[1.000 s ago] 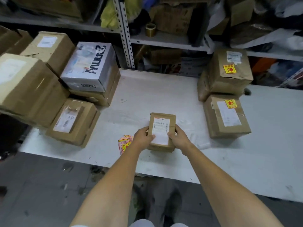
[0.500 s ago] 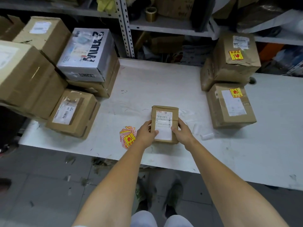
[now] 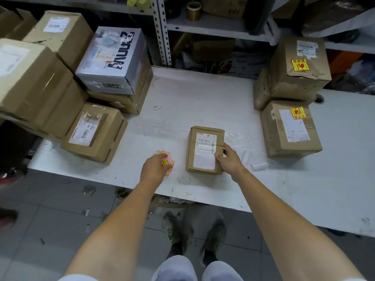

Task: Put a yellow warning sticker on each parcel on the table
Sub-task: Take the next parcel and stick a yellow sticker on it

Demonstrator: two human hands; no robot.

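Head view. On the white table [image 3: 192, 94], near its front edge: small parcel [image 3: 203, 138], lying flat, white shipping label upward. Gripped at its right edge by the right hand [image 3: 229, 159], thumb on the label, fingers curled round the side. Just left of the small parcel: sticker pile [image 3: 168, 159], yellow and red, fanned on the table, partly under the left hand [image 3: 154, 168], knuckles up, fingertips down on the pile; pinching or merely touching, cannot tell. Right of the small parcel, well apart: near stickered parcel [image 3: 284, 142] and, beyond it, far stickered parcel [image 3: 292, 84], each bearing a yellow sticker. Left of the small parcel, well apart: labelled carton [image 3: 95, 132]; beyond it, white printed box [image 3: 113, 59] atop a brown carton.
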